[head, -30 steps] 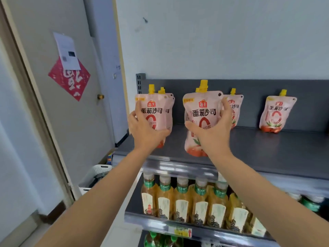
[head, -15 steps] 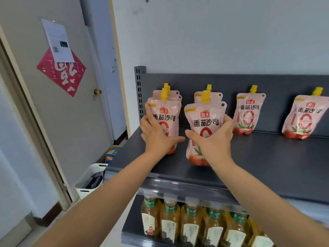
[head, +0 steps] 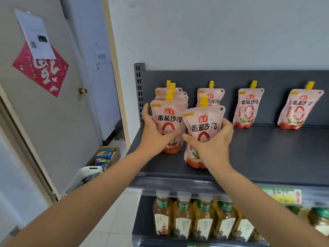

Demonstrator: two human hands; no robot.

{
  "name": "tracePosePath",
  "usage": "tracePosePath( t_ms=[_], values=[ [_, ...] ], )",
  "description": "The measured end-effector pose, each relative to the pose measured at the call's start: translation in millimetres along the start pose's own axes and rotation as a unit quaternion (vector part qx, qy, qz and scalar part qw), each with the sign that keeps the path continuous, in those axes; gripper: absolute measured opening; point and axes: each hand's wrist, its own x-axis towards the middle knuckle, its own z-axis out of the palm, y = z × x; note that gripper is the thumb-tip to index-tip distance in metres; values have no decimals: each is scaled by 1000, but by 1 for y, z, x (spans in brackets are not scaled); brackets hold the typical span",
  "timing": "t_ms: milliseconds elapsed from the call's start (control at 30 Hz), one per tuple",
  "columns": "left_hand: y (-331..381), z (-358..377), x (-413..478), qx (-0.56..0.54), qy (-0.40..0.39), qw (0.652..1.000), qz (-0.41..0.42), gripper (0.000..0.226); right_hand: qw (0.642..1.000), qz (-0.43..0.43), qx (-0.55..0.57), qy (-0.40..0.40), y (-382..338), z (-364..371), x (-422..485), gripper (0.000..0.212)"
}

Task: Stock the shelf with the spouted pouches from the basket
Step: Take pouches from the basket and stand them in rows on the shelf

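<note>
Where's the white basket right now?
Head view, lower left: the white basket sits on the floor left of the shelf, just in front of a cardboard box, with its lower part hidden behind the left forearm.

Pouches (head: 248,107) stand on the shelf (head: 267,157), bottles (head: 203,216) below it.
</note>
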Motion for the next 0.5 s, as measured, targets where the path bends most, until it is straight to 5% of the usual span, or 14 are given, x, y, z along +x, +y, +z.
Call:
tracePosePath(
  t_ms=[267,333,433,500],
  values=[
    [2,-5,-1,-22,-48,998,30,88,1000,-10,11,-4,-10,19,-15,98],
    [4,-10,-5,-19,1,999,29,86,1000,-6,22,-13,-11,24,-17,97],
    [8,-30,-16,15,112,990,80,52,998,1,54,-33,-14,28,-20,93],
    [9,-44,-24,-6,28,993,115,24,995,-10,91,-50,-16,32,-21,88]
  ],
)
